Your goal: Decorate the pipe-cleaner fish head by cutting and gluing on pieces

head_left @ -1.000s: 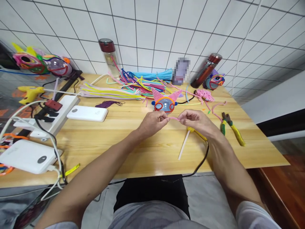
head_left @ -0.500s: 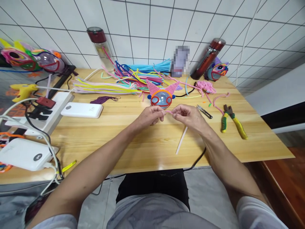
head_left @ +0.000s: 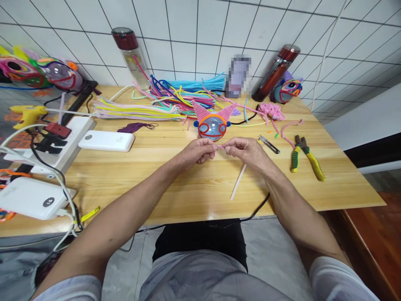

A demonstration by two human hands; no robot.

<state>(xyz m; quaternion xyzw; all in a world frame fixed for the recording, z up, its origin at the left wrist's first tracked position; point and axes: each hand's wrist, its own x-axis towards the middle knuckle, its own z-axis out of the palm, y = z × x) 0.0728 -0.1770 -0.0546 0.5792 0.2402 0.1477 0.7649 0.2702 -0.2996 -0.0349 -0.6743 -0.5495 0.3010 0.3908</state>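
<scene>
A short pink pipe cleaner (head_left: 220, 146) is pinched between my two hands above the middle of the table. My left hand (head_left: 202, 151) is closed on one end of it, fingers curled. Thumb and fingertips of my right hand (head_left: 242, 149) grip the other end. Just beyond them stands a clear ball figure (head_left: 213, 126) with pink ears, an orange band, red rings and blue knobs at its sides. On the table below my right hand lies a pale pink strip (head_left: 238, 182).
Right of my hands lie thread snips (head_left: 268, 144) and yellow-green pliers (head_left: 305, 158). Bundled pipe cleaners (head_left: 138, 110) spread along the back, near a glass bottle (head_left: 128, 54) and a red flask (head_left: 277, 73). White power banks (head_left: 106, 141), a power strip (head_left: 77, 138) and a yellow glue gun (head_left: 26, 115) are at left.
The camera view has shifted slightly. My fingertips have come a little closer together on the pink pipe cleaner, and both hands keep hold of it.
</scene>
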